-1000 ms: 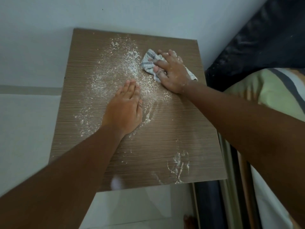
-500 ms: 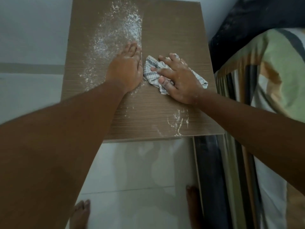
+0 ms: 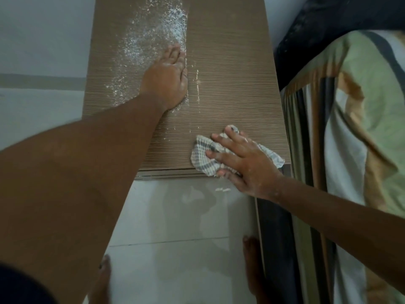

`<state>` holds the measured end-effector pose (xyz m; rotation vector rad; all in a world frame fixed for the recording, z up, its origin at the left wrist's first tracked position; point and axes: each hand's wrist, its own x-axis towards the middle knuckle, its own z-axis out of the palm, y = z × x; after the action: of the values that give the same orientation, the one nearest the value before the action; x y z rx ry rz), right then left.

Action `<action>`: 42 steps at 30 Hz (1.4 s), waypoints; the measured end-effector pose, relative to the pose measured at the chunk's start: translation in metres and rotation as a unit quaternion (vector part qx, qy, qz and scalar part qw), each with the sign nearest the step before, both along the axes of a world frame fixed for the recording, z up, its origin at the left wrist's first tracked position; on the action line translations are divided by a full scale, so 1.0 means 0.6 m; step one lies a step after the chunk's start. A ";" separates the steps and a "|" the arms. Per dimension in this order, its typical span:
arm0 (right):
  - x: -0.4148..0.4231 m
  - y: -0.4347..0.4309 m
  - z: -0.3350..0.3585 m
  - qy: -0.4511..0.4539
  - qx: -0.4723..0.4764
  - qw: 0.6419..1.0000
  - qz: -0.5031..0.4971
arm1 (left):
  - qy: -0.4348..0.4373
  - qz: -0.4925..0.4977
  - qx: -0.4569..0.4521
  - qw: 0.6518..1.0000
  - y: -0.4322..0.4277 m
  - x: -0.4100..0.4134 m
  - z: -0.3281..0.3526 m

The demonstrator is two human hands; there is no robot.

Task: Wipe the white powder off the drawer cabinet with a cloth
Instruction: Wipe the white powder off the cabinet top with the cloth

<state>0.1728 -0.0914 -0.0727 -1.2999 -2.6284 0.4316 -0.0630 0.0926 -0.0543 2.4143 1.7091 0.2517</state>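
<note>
Bed w/ striped green/tan/white cover fills the 3 o'clock side, dark headboard at 1 o'clock. White tile floor from 6 to 9 o'clock; a few powder flecks on it just below the cabinet's front edge. Two bare feet at 6 o'clock, partly cut off.

Drawer cabinet at 12 o'clock, wood-grain brown top, front edge toward the person. Right half of the top looks mostly clean. White powder is concentrated on the left half, 11–12 o'clock of the top, w/ a thin line of leftovers running front-to-back just right of the left hand.

Left hand lies flat, palm down, mid-top; fingers pressed together and pointing to 12 o'clock, its right edge touching the powder boundary. Not holding anything.

Right hand at the front-right corner of the top, approx 4 o'clock of the left hand, well apart from it. Fingers spread, pressing down on the cloth; powder on the knuckles and wrist.

Cloth: white w/ grey check, crumpled, under the right hand, overhanging the front edge a bit, one end sticking out at 3 o'clock of the hand.
</note>
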 end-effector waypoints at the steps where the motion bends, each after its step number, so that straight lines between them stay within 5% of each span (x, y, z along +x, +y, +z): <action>1: 0.003 -0.015 -0.005 0.004 0.008 1.000 0.006 | 0.000 0.001 0.000 1.000 -0.001 0.001 0.001; 13: -0.032 -0.051 0.022 0.133 -0.059 0.988 0.058 | -0.034 -0.020 -0.028 0.999 0.013 -0.011 0.002; 25: -0.127 0.403 0.093 0.335 0.020 0.899 -0.281 | -0.020 0.030 0.014 0.999 0.112 -0.147 -0.013; 30: -0.102 0.575 0.074 0.256 0.047 0.883 -0.390 | -0.016 0.034 0.034 0.999 0.117 -0.146 -0.022; 35: -0.120 0.629 0.033 0.032 -0.043 0.894 -0.445 | -0.012 0.030 0.032 0.999 0.123 -0.146 -0.027; 42: -0.170 0.627 0.042 0.002 -0.030 0.920 -0.392 | -0.012 0.028 0.034 0.999 0.123 -0.148 -0.029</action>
<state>0.0706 0.2848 -0.0476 -2.1830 -1.8520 0.3668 -0.1517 0.1665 -0.0719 2.4022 1.7888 0.3496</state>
